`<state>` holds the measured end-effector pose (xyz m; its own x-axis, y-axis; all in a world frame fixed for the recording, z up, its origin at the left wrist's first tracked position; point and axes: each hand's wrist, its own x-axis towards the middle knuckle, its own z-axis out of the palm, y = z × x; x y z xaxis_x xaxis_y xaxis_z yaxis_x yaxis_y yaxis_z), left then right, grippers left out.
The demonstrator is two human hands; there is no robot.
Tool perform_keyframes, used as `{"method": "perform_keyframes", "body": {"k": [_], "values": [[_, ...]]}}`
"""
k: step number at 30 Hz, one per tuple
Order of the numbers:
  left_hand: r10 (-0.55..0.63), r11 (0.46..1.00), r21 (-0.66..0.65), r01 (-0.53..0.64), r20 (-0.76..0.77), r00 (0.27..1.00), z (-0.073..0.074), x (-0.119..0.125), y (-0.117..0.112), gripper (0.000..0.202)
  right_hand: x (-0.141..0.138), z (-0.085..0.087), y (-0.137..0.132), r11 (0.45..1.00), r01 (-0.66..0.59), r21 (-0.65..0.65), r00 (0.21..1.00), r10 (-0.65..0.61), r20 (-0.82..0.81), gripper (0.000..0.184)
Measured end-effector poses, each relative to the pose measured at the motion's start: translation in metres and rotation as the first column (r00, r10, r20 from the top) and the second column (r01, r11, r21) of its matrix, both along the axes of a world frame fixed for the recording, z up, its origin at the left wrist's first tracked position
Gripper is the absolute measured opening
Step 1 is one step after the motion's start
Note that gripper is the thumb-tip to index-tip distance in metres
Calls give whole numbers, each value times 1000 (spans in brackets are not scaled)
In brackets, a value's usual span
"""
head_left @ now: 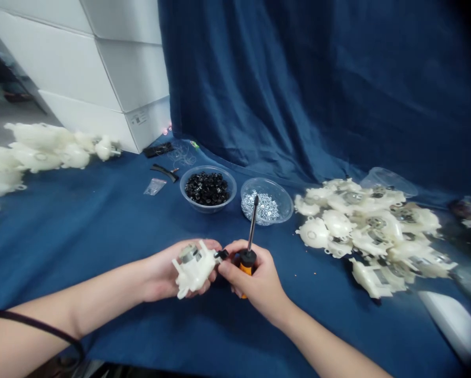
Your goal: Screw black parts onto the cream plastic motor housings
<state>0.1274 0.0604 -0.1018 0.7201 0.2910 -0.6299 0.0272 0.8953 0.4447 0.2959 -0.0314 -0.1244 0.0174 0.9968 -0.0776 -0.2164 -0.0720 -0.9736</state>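
We grip white plastic motor housing in left hand, lower centre; right hand clamped on orange screwdriver.

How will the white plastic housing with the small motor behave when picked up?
The white plastic housing probably feels stiff and light, though the metal motor may weigh that end down. Its thin tabs look fragile, and it would likely tip, not roll.

Left hand: palm up and cupped, fingers curled inward.
Right hand: closed in a firm grip, knuckles raised.
Forearms: left and right bare, angling in from the lower corners.
Hands: just beside each other at centre.
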Motion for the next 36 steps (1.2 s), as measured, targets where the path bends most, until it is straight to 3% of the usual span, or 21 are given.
{"method": "perform_keyframes", "body": {"k": [2,4,5,7,9,10,12,17,19,21,25,28,32,34,36], "values": [[75,984,161,-72,-11,997,2,3,0,17,-1,0,1,999,-28,36,999,28,-18,33],[162,900,409,-149,2,987,5,6,-1,19,-2,-1,4,998,-29,54,999,30,-33,37],[202,821,544,-173,7,979,7,7,-1,21,-3,-1,6,999,-14,51,1000,15,-25,37],[257,614,771,-170,8,966,9,7,-2,24,-4,0,8,999,28,31,999,-28,28,35],[281,435,890,-138,11,960,11,4,-4,27,-5,2,10,999,48,21,996,-49,78,33],[277,387,914,-123,12,961,12,3,-6,28,-5,3,10,999,48,26,995,-50,85,34],[244,355,926,-128,40,969,11,1,-10,27,-3,3,9,997,47,57,997,-51,66,33],[5,485,870,-85,94,996,0,4,-19,27,5,-4,7,984,83,159,996,-80,-25,23],[-90,468,883,-18,67,994,-4,5,-21,33,11,-6,8,980,65,190,998,-65,-8,20],[-127,379,925,17,34,991,-5,4,-21,38,17,-5,8,973,25,230,998,-36,44,19],[-43,98,992,75,-71,997,-1,0,-19,32,24,3,8,942,-23,334,979,-47,200,15],[-25,-68,990,125,-127,992,3,-3,-17,34,25,8,8,909,-25,416,941,-120,317,14],[38,-294,942,164,-160,986,2,-5,-15,21,28,8,9,827,-38,561,839,-279,468,18],[48,-385,912,141,-133,990,-1,-5,-15,17,29,7,9,808,-59,586,827,-290,482,18],[50,-429,894,126,-116,992,-3,-5,-15,16,29,5,8,795,-82,601,829,-280,484,20]]}}
